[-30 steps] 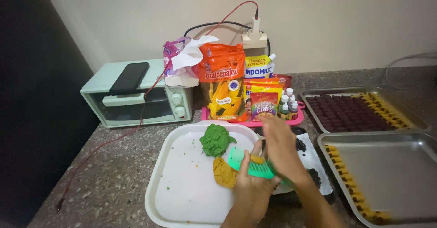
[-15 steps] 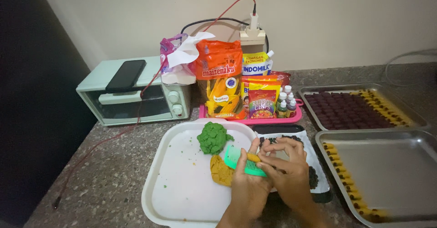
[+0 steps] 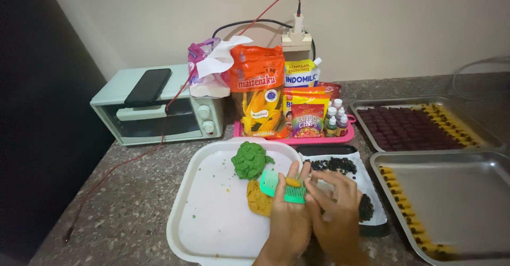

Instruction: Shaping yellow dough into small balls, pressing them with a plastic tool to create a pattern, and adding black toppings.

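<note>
Granite counter (image 3: 122,202), plain wall (image 3: 382,27), perhaps dim room

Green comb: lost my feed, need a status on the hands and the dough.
Left hand holds green comb, small yellow dough piece on it. Right hand at the comb's edge, fingers touching. Green dough and yellow lump on white tray, nothing blocking.

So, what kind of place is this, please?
Probably a home kitchen counter used for baking: a small toaster oven, metal trays of shaped pieces, and lumps of green dough on a white tray.
</note>
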